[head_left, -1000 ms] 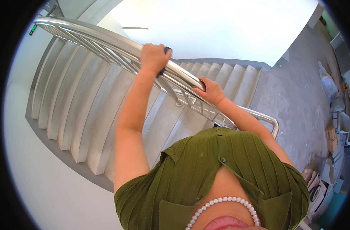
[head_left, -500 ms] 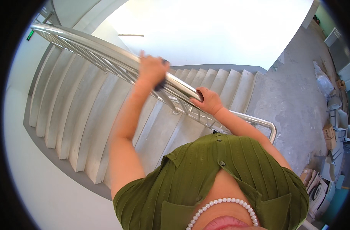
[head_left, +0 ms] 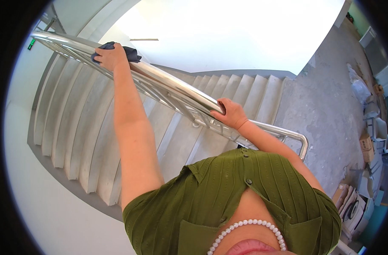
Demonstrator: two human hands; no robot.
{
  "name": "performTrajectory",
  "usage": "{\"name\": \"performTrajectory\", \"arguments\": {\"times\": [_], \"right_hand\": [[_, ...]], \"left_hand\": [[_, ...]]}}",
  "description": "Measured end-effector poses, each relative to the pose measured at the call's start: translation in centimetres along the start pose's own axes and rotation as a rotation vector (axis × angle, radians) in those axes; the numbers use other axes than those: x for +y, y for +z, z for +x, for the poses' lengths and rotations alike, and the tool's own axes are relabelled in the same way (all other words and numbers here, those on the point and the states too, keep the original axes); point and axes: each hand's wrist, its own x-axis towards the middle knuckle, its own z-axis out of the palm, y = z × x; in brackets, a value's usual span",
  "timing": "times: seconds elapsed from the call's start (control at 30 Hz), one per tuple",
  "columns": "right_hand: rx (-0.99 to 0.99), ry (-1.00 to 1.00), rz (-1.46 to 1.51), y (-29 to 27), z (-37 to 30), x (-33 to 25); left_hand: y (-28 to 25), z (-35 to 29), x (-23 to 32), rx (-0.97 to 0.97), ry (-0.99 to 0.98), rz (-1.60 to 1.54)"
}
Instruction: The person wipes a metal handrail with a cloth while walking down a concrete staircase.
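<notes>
A shiny metal handrail (head_left: 172,81) slants from the upper left toward the middle, above a metal stair railing. On its upper left stretch my left hand (head_left: 112,56) presses a dark cloth (head_left: 132,54) over the rail, the fingers bent round it. Part of the cloth lies hidden under the hand. Lower down, my right hand (head_left: 233,114) is wrapped round the same rail, with the thumb on the near side. Its fingertips on the far side are out of sight.
Pale steps (head_left: 85,123) run under and left of the railing, and more steps (head_left: 245,91) lie beyond it. The lower rail bends round in a loop (head_left: 303,144). On the grey floor (head_left: 306,114) at right stand cardboard boxes (head_left: 366,146), a clear plastic bag (head_left: 359,87) and other clutter.
My left hand has slid the dark cloth up along the handrail to the left, and the arm has straightened. My right hand stays at the same spot on the rail.
</notes>
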Motion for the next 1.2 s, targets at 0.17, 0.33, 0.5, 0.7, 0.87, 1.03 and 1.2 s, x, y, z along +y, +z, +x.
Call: {"name": "performTrajectory", "arguments": {"times": [0.17,0.33,0.5,0.7,0.87,1.03,1.2], "right_hand": [[-0.017,-0.027,0.011,0.2,0.0,-0.5],[-0.031,-0.002,-0.026,-0.2,0.2,0.3],[-0.053,0.028,-0.032,-0.8,0.2,0.0],[-0.03,0.01,-0.028,-0.2,0.3,0.5],[-0.026,0.012,-0.058,-0.1,0.5,1.2],[-0.018,-0.051,-0.083,0.1,0.6,1.3],[0.097,-0.081,0.155,0.7,0.9,3.0]], "left_hand": [[1.3,1.8,-6.4,-0.236,0.073,-1.086],[-0.4,-5.9,-5.7,-0.647,-0.427,-1.573],[-1.9,-12.8,-4.2,-0.649,-0.457,-1.609],[0.8,-14.7,-5.3,-0.388,-0.403,-1.33],[-3.1,-25.0,-0.5,-0.196,-0.091,-0.59],[-3.7,-35.2,-0.8,-0.281,-0.199,-0.806],[-6.7,-38.9,-4.2,-0.759,-0.22,-0.714]]}}
